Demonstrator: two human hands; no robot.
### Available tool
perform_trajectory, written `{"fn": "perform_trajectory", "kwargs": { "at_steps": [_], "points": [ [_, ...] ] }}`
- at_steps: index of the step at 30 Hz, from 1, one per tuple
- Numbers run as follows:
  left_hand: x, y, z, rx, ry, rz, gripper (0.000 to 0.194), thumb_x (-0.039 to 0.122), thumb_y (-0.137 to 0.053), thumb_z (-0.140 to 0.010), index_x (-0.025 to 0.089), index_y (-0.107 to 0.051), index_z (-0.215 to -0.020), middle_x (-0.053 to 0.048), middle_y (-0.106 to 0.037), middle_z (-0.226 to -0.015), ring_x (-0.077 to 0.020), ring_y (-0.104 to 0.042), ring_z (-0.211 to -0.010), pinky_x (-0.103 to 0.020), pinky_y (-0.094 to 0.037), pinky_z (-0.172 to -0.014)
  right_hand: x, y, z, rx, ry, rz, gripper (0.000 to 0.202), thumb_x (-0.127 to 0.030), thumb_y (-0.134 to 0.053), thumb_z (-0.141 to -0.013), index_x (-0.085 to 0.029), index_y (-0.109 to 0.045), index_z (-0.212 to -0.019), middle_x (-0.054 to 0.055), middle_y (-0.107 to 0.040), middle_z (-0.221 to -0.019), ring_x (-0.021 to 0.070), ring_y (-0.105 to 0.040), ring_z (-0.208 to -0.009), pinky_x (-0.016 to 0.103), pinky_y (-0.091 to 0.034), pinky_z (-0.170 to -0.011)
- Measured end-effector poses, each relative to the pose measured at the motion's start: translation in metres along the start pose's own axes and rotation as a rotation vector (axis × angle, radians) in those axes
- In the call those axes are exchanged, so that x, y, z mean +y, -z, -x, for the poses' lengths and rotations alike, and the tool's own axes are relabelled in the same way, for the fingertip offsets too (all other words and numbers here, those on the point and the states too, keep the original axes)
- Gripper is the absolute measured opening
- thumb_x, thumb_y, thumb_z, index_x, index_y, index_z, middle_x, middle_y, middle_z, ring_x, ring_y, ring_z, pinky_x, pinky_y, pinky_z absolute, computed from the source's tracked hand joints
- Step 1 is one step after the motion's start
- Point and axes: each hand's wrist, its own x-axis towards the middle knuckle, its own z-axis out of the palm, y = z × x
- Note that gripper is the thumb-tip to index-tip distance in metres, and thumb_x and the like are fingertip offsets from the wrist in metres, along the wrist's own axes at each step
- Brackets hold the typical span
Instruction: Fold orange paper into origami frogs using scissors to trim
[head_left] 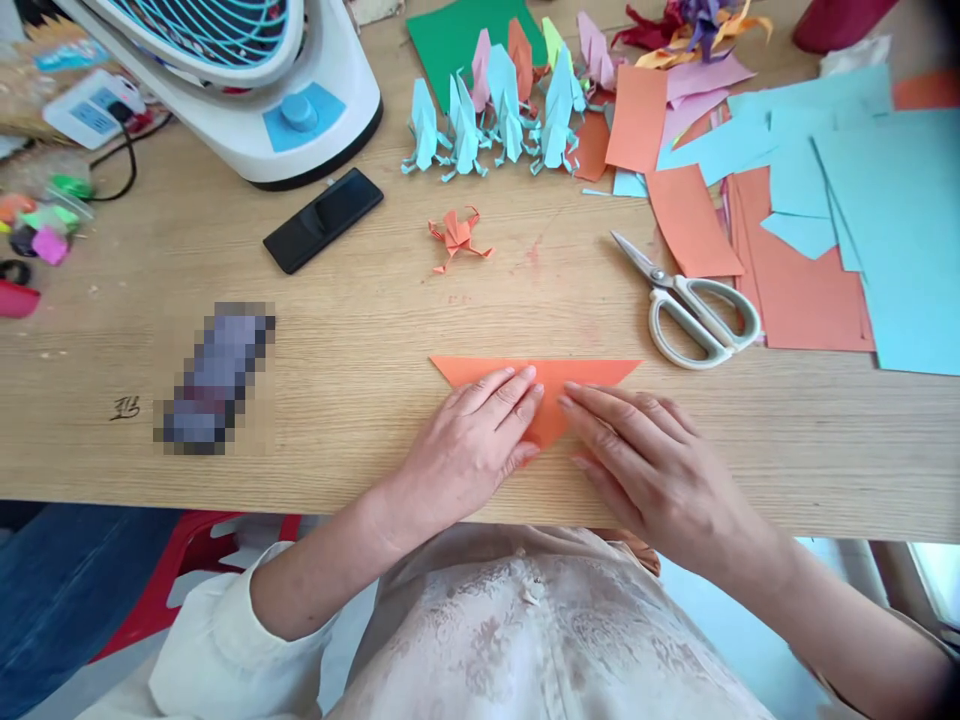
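An orange sheet of paper (551, 405), folded into a triangle, lies flat near the front of the table with its long edge away from me. My left hand (472, 430) rests on its left half, fingers stretched out and pressing it down. On the right half, the outstretched fingertips of my right hand (645, 450) touch the paper. Both hands cover parts of the triangle, including some of its lower sides. Beyond it sits a small folded orange origami figure (459, 236) with thin bent limbs.
Scissors (694, 305) lie right of the triangle, near orange sheets (806, 300) and light-blue sheets (907, 230). Several blue origami figures (510, 110) stand at the back. Leftward are a white fan (322, 60), a black phone (324, 220) and a blurred-out object (217, 380).
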Motion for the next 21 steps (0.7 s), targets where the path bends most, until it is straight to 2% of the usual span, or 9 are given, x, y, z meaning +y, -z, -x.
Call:
{"fn": "perform_trajectory", "kwargs": {
  "at_steps": [3,6,9,13,16,21],
  "points": [
    [-0.002,-0.004,-0.004,0.070,-0.010,0.021,0.034,0.023,-0.050,-0.100,0.006,-0.058,-0.128,-0.017,-0.063,-0.134,-0.0286,-0.058,-0.127,-0.045,-0.049,-0.108,0.000,-0.011,-0.006,-0.061,-0.065,0.028,0.045,-0.023,-0.050,-0.101,-0.003,-0.049,-0.141,0.019,-0.054,-0.146,0.0305,-0.051,-0.132,0.048,-0.042,-0.106],
    [-0.004,-0.011,-0.005,0.090,-0.002,0.057,0.034,0.023,-0.052,-0.099,0.005,-0.057,-0.127,-0.019,-0.060,-0.137,-0.0285,-0.056,-0.130,-0.044,-0.048,-0.109,0.000,-0.015,-0.004,-0.091,-0.142,0.050,0.044,-0.029,-0.047,-0.103,-0.007,-0.051,-0.141,0.017,-0.051,-0.149,0.0302,-0.050,-0.134,0.047,-0.041,-0.106],
    [-0.006,-0.014,-0.002,0.042,0.003,0.086,0.043,0.028,-0.052,-0.100,0.005,-0.050,-0.136,-0.021,-0.047,-0.151,-0.0300,-0.043,-0.142,-0.048,-0.041,-0.115,-0.001,-0.014,-0.002,-0.117,-0.207,0.093,0.046,-0.036,-0.046,-0.103,-0.012,-0.051,-0.142,0.015,-0.045,-0.154,0.0319,-0.043,-0.140,0.048,-0.039,-0.106],
    [-0.008,-0.012,0.001,-0.075,-0.004,0.115,0.069,0.044,-0.054,-0.097,0.006,-0.032,-0.151,-0.019,-0.030,-0.161,-0.0322,-0.022,-0.152,-0.051,-0.029,-0.121,-0.003,-0.013,-0.002,-0.152,-0.259,0.117,0.054,-0.039,-0.041,-0.104,-0.013,-0.039,-0.151,0.014,-0.038,-0.159,0.0304,-0.036,-0.145,0.049,-0.033,-0.110],
    [-0.010,-0.009,0.001,-0.142,0.001,0.131,0.078,0.052,-0.054,-0.095,0.010,-0.026,-0.155,-0.017,-0.022,-0.164,-0.0315,-0.016,-0.154,-0.051,-0.023,-0.123,-0.004,-0.014,-0.001,-0.143,-0.311,0.125,0.058,-0.041,-0.042,-0.103,-0.013,-0.035,-0.153,0.017,-0.034,-0.160,0.0321,-0.036,-0.145,0.050,-0.034,-0.109],
    [-0.009,-0.009,0.001,-0.169,0.029,0.149,0.084,0.059,-0.053,-0.093,0.012,-0.025,-0.156,-0.016,-0.019,-0.165,-0.0321,-0.013,-0.154,-0.050,-0.019,-0.123,-0.005,-0.020,0.003,-0.108,-0.348,0.156,0.055,-0.041,-0.041,-0.103,-0.014,-0.038,-0.152,0.018,-0.029,-0.162,0.0321,-0.031,-0.148,0.052,-0.031,-0.112]
  ]
}}
